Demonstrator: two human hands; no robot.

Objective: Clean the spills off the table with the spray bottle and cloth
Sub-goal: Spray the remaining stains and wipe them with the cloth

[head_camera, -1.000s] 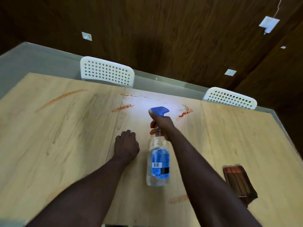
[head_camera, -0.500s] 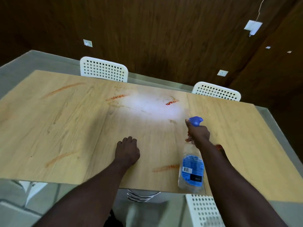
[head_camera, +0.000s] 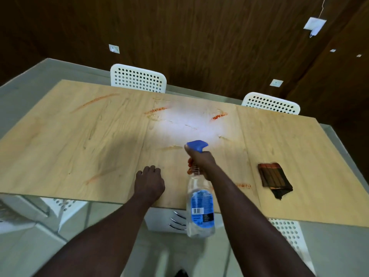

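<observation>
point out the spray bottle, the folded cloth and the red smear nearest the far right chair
clear spray bottle with blue trigger (head_camera: 200, 208), head view, on its blue label
dark folded cloth (head_camera: 274, 179), head view, its middle
red smear (head_camera: 219, 116), head view, its centre

Spray bottle (head_camera: 200, 208) in my right hand (head_camera: 201, 160), gripped at the neck: clear body, blue label with a barcode, blue trigger head pointing away over the table (head_camera: 60, 148), base hanging out past the near edge. Cloth (head_camera: 274, 181) dark brown with reddish stripes, folded and lying flat on the table's right side, well apart from the bottle. Spills (head_camera: 219, 116) are orange-red streaks scattered over the light wood: two bright ones far centre, a long faint one far left, another near left, one just right of my forearm.
</observation>
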